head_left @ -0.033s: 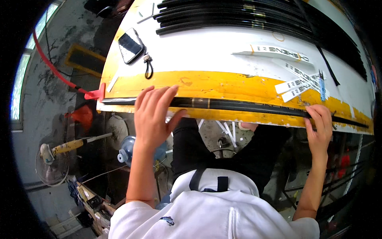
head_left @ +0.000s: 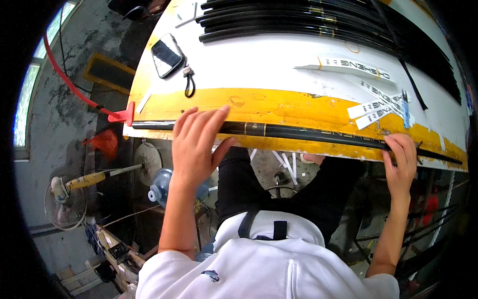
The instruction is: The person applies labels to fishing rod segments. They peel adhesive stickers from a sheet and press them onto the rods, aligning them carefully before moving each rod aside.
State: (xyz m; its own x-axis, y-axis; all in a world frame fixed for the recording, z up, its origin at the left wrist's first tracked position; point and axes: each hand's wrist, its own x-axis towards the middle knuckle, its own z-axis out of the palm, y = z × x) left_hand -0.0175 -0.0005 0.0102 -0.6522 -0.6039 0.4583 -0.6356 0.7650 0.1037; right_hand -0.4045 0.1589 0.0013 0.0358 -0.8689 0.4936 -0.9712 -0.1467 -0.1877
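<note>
A long black tapered fishing rod (head_left: 294, 131) with gold bands lies along the near edge of the table, on the yellow strip. My left hand (head_left: 196, 142) rests across its thicker left part, fingers stretched out over the far side and thumb apart on the near side. The rod's surface under that palm is hidden. Toward the thin right end, my right hand (head_left: 400, 154) pinches the rod between thumb and fingers. Light lettering shows on the rod just left of this hand. The rod's left end meets a red holder (head_left: 122, 116) at the table's corner.
Several similar black rods (head_left: 279, 25) lie at the table's far side. White printed strips (head_left: 343, 70) and a blue-handled tool (head_left: 406, 110) sit at right, a phone (head_left: 167, 56) with a cord loop at left. Beside the table stand a water jug (head_left: 163, 187) and a fan (head_left: 64, 202).
The rod has turned slightly, so more of its lettering shows near my right hand. Both hands keep about the same places on it. The whole view has shifted a little.
</note>
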